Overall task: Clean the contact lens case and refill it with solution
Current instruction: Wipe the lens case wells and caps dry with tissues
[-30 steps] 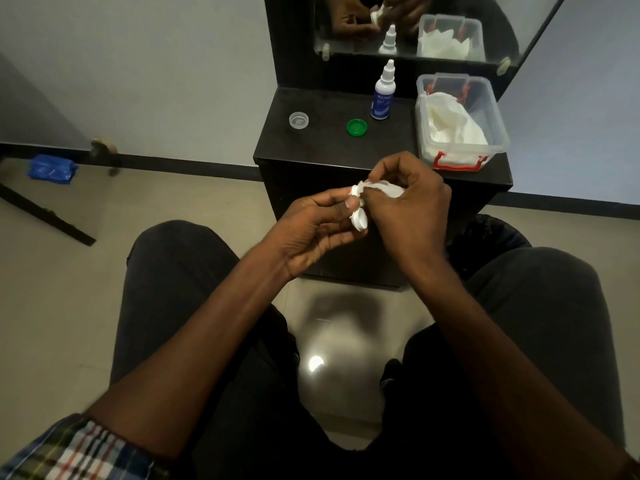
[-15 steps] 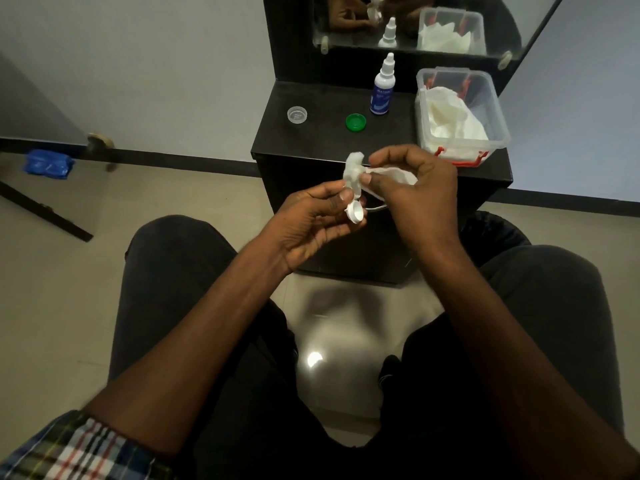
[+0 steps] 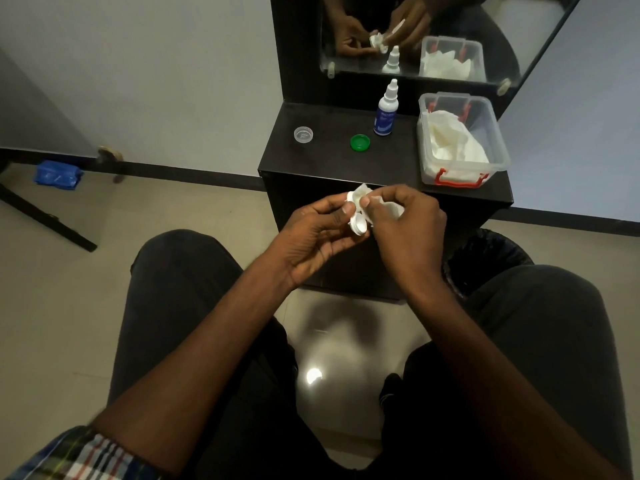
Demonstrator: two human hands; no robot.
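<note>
My left hand (image 3: 317, 237) pinches the white contact lens case (image 3: 358, 224) in front of the black dresser shelf (image 3: 332, 161), above my knees. My right hand (image 3: 405, 226) presses a crumpled white tissue (image 3: 360, 195) against the case's upper well; the lower well shows below my thumbs. On the shelf lie a clear cap (image 3: 303, 134) and a green cap (image 3: 360, 143). The solution bottle (image 3: 385, 112), white with a blue label, stands upright behind the green cap.
A clear plastic box (image 3: 498, 147) with red clips holds white tissues at the shelf's right end. A mirror (image 3: 408, 32) rises behind the shelf. A dark bin (image 3: 485, 258) stands by my right knee. A blue packet (image 3: 57, 174) lies on the floor at left.
The tissue has shifted from the side of the case up to its top well, and both hands have turned slightly around the case. The view has tilted a little.
</note>
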